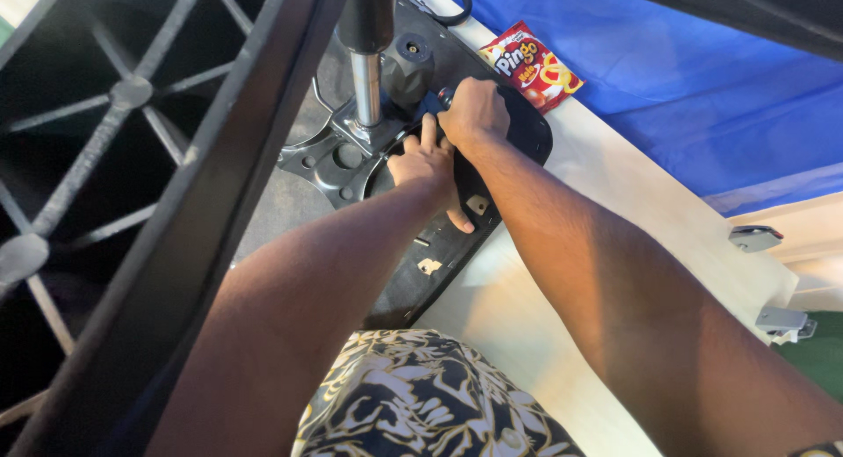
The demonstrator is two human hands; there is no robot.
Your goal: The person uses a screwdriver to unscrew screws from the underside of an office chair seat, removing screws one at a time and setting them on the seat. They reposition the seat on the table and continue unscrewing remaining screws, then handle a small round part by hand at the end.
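Down low, both hands are busy on a black chair seat that lies upside down on a pale wooden board. The right hand is closed in a fist around a small dark tool near the seat's far edge. The left hand presses flat on the seat, fingers spread out, holding nothing. Just beside the hands, a grey metal plate sits on the seat, and a shiny metal post stands up from it. A black chair base with spokes fills the left side. A red snack bag lies closed past the seat, partly on a blue cloth. Two grey metal clips hang on the board's right edge.
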